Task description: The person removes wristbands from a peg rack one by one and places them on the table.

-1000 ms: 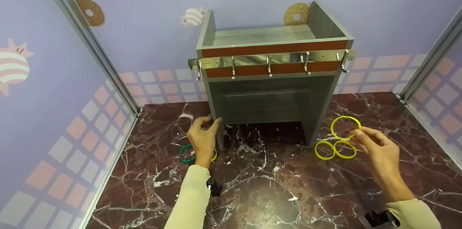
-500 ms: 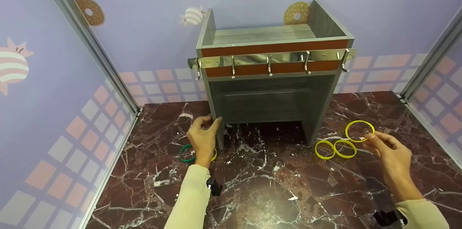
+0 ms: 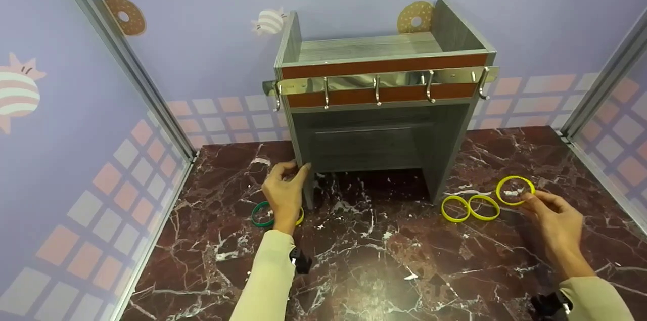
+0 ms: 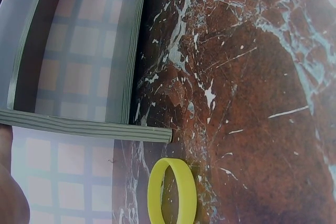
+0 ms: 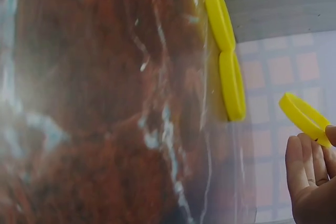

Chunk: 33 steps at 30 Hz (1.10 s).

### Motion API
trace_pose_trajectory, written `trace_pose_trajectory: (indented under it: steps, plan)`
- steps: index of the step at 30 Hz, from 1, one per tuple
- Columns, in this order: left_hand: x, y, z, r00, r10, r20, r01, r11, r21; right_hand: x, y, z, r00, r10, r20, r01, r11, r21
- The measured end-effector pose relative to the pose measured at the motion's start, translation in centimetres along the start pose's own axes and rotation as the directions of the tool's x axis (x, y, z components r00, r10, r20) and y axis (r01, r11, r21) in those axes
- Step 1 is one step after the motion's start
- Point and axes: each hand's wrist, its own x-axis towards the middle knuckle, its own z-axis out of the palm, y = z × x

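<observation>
In the head view my right hand (image 3: 558, 220) pinches a yellow silicone wristband (image 3: 515, 204) by its near right edge, between thumb and fingers. The right wrist view shows this band (image 5: 304, 118) raised, its ring tilted. My left hand (image 3: 284, 192) grips the left side panel (image 3: 302, 144) of a grey wooden shelf unit low down, thumb at its front edge. Two more yellow wristbands (image 3: 483, 218) lie side by side right of the unit. Behind my left wrist lie a green wristband (image 3: 261, 225) and a yellow one (image 4: 156, 192), partly hidden in the head view.
Across the unit's front runs a metal rail (image 3: 354, 81) with several hooks (image 3: 377, 91). The unit stands on a dark red marbled tabletop (image 3: 354, 260). Patterned wall panels (image 3: 202, 33) close in the back and both sides.
My right hand has moved right and slightly nearer with the pinched wristband, away from the two lying bands. My left hand has stayed on the side panel.
</observation>
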Motion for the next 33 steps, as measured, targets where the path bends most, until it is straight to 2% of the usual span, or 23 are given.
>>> trace_pose_trajectory:
  steps: [5, 10, 15, 22, 28, 33]
  plan:
    - [0.1, 0.0, -0.1, 1.0, -0.001, 0.008, 0.001, 1.0, -0.009, 0.6, 0.6, -0.8, 1.0, 0.007, -0.029, -0.008, 0.999, -0.037]
    - [0.2, 0.0, -0.1, 1.0, 0.021, 0.003, -0.021, 0.999, 0.024, 1.0, 1.2, -1.4, 0.999, 0.018, -0.043, -0.02, 0.999, -0.039]
    - [0.2, 0.0, -0.1, 1.0, 0.011, -0.002, -0.011, 1.0, 0.015, 1.1, 1.7, -1.9, 0.999, 0.049, -0.019, -0.05, 0.998, -0.047]
    - [0.1, -0.1, 0.0, 1.0, 0.001, -0.015, -0.001, 1.0, -0.001, 0.9, 1.9, -2.3, 0.995, 0.099, 0.02, -0.099, 0.995, -0.006]
    - [0.0, 0.1, 0.2, 1.0, -0.008, -0.018, 0.009, 0.999, 0.031, 0.9, 2.0, -2.7, 0.99, 0.119, 0.069, -0.115, 0.992, -0.055]
    - [0.0, 0.1, 0.4, 1.0, -0.009, -0.015, 0.01, 0.999, 0.036, 0.8, 2.1, -2.8, 0.989, 0.133, 0.059, -0.128, 0.988, -0.085]
